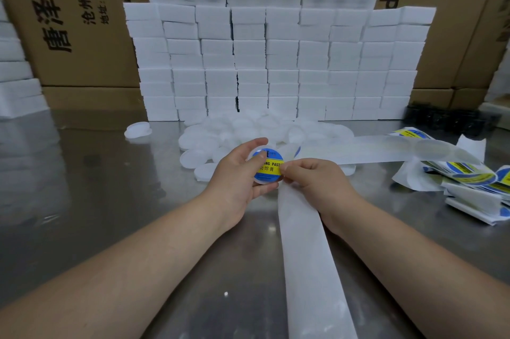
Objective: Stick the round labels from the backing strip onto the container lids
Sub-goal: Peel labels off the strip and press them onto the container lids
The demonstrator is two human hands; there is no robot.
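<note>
My left hand [237, 173] grips a white round lid with a blue and yellow round label [270, 170] on its top, thumb pressing on the label's upper left. My right hand [311, 176] pinches the label's right edge together with the white backing strip [306, 256]. The strip runs from under that hand down toward me and also off to the right [372, 149]. A pile of bare white lids [220, 140] lies just behind my hands on the metal table [110, 187].
A wall of stacked white foam blocks [276, 62] stands behind the lids, with cardboard boxes [77, 21] further back. A folded heap of label strip [474, 181] lies at the right. One lone lid [138, 129] sits at the left. A black object [447, 118] rests at the back right.
</note>
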